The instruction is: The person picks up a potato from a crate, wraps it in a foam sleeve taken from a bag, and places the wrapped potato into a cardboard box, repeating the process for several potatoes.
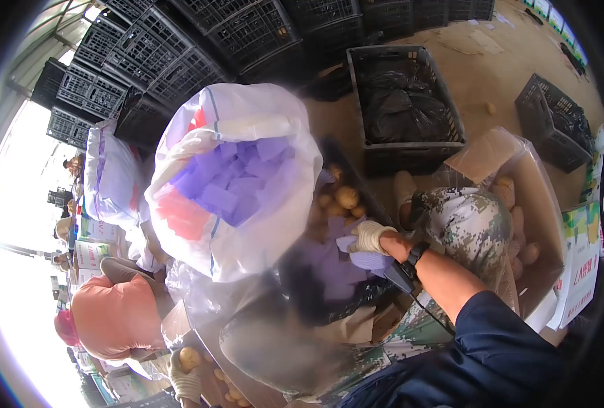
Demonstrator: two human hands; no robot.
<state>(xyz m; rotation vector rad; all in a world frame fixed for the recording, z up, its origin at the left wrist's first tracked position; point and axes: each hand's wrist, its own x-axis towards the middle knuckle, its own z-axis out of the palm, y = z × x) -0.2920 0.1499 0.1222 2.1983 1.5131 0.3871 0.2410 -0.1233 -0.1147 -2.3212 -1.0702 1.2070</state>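
My right hand [370,238], in a white knit glove and with a black watch at the wrist, is closed around purple paper [366,260]. It is beside a dark crate of potatoes [347,198], where loose purple sheets [336,272] lie. My left hand [185,381], also gloved, holds a potato [189,359] at the lower left, over a cardboard box with more potatoes [234,393]. Between and above the hands stands a large white sack [247,122], open at the top and filled with purple paper pieces [230,177].
Black crates [159,54] are stacked at the back. A crate lined with black plastic [407,146] stands beyond my knees. An open carton [550,204] with wrapped potatoes is on the right. A person in an orange shirt [115,316] bends over at the left.
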